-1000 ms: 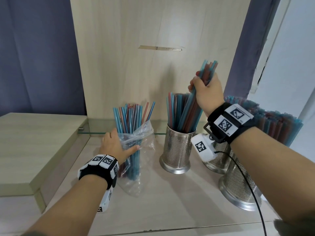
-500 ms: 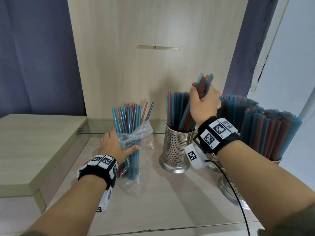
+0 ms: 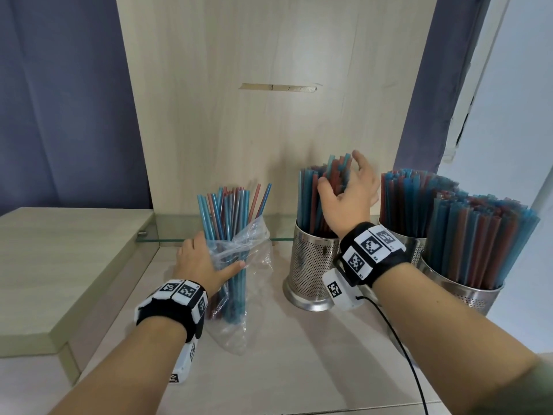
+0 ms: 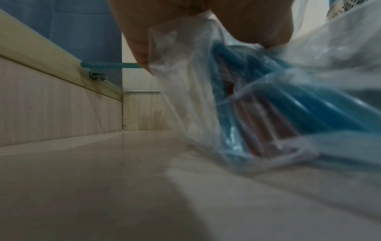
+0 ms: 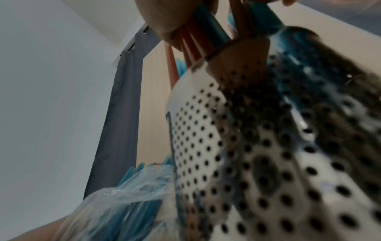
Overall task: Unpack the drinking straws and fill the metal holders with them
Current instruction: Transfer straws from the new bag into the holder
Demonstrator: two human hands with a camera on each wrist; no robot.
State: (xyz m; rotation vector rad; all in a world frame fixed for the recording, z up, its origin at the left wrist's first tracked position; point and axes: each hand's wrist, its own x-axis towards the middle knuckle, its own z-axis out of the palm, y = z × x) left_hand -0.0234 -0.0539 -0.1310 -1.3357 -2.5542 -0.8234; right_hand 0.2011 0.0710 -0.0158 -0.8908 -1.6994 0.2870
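A pale wood-grain counter point(image 3: 284, 369) runs across the near part of the scene. Behind it stands a tall light wooden panel point(image 3: 269, 130) with a strip of tape point(image 3: 278, 87) stuck across it. Dark blue-grey curtains point(image 3: 65, 100) hang to the left and right of the panel. On the left, a raised wooden step point(image 3: 59, 265) sits beside the counter, and a glass shelf point(image 3: 209, 232) lies along the far edge. A white wall point(image 3: 514, 115) fills the right side, evenly lit.
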